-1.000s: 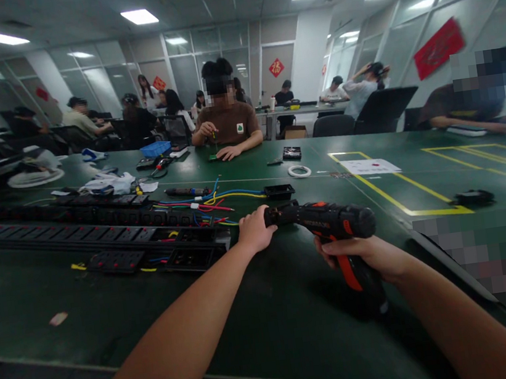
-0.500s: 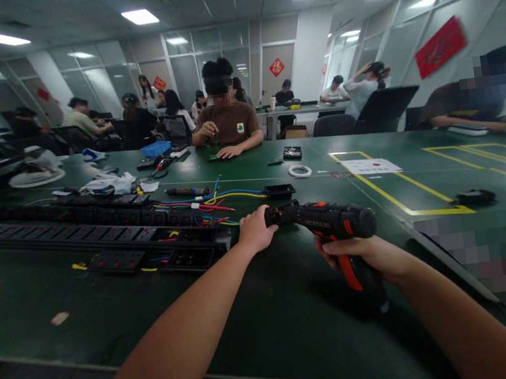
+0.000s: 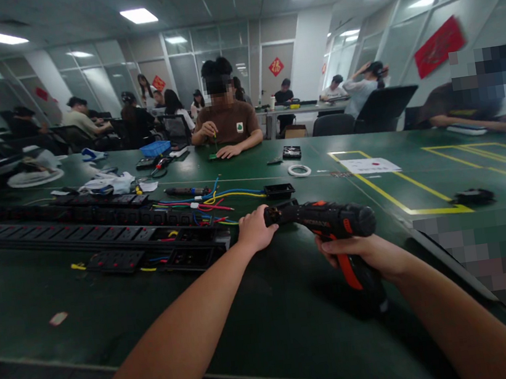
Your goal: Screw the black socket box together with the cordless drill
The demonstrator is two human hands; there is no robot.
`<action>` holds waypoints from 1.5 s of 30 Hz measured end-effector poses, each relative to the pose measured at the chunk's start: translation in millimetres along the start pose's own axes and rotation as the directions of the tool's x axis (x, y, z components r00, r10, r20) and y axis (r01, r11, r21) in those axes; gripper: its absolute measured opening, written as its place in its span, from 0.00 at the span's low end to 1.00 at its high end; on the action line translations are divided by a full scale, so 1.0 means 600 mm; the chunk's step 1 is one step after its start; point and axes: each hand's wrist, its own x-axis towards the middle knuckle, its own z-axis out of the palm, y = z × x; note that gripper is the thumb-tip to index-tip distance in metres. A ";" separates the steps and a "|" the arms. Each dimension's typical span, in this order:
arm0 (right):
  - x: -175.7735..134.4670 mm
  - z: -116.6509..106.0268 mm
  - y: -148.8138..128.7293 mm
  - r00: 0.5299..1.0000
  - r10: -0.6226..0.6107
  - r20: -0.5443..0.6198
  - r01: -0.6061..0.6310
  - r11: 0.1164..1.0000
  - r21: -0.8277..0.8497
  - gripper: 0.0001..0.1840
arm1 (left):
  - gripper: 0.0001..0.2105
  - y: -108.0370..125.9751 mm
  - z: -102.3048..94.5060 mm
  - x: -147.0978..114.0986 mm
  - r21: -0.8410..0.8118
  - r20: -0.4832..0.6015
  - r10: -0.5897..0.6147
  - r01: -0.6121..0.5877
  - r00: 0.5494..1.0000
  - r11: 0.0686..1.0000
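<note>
A black and orange cordless drill (image 3: 331,219) is gripped by its handle in my right hand (image 3: 358,250), its nose pointing left. My left hand (image 3: 257,229) is closed round a small black plastic part (image 3: 273,214), most of it covered by the fingers. The drill's front end meets this part; the bit itself cannot be made out. Just left of my left hand lies a long black power strip (image 3: 95,232) with rows of sockets and an open end. Blue, yellow and red wires (image 3: 217,201) spread out behind that hand, near a black rectangular frame (image 3: 280,191).
A loose socket panel (image 3: 116,261) lies in front of the strip. Farther back are a white ring (image 3: 300,171), a paper sheet (image 3: 373,165), yellow tape marks (image 3: 428,211) and a blue basket (image 3: 155,149). Across the green table (image 3: 271,324) a person in brown (image 3: 230,121) works on a small board.
Both hands and the drill keep practically the same place and hold. The person across the table has shifted the hand with the tool slightly.
</note>
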 end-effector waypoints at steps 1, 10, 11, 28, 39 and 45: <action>0.000 -0.001 0.001 1.000 -0.002 0.002 0.002 1.000 0.004 0.19 | 0.26 0.000 0.000 0.000 0.000 -0.002 0.002 -0.002 1.000 1.000; -0.001 0.002 -0.001 1.000 -0.006 -0.004 0.006 1.000 0.003 0.19 | 0.27 0.002 0.000 -0.001 -0.002 -0.005 0.008 -0.008 1.000 1.000; -0.001 0.002 -0.001 1.000 -0.009 -0.002 0.009 1.000 0.002 0.18 | 0.27 0.002 0.000 -0.001 -0.002 -0.003 0.007 -0.007 1.000 1.000; -0.001 0.000 -0.001 1.000 0.004 -0.011 -0.004 1.000 -0.015 0.19 | 0.27 -0.001 0.002 0.001 -0.003 -0.009 0.008 -0.008 1.000 1.000; -0.003 0.004 -0.004 0.999 0.017 -0.036 -0.018 1.000 -0.025 0.21 | 0.27 0.001 0.000 -0.002 -0.002 0.000 -0.001 0.001 1.000 1.000; -0.002 0.001 -0.003 1.000 0.023 -0.021 -0.024 0.999 -0.023 0.21 | 0.27 -0.001 0.001 -0.001 -0.011 -0.008 0.011 -0.011 1.000 1.000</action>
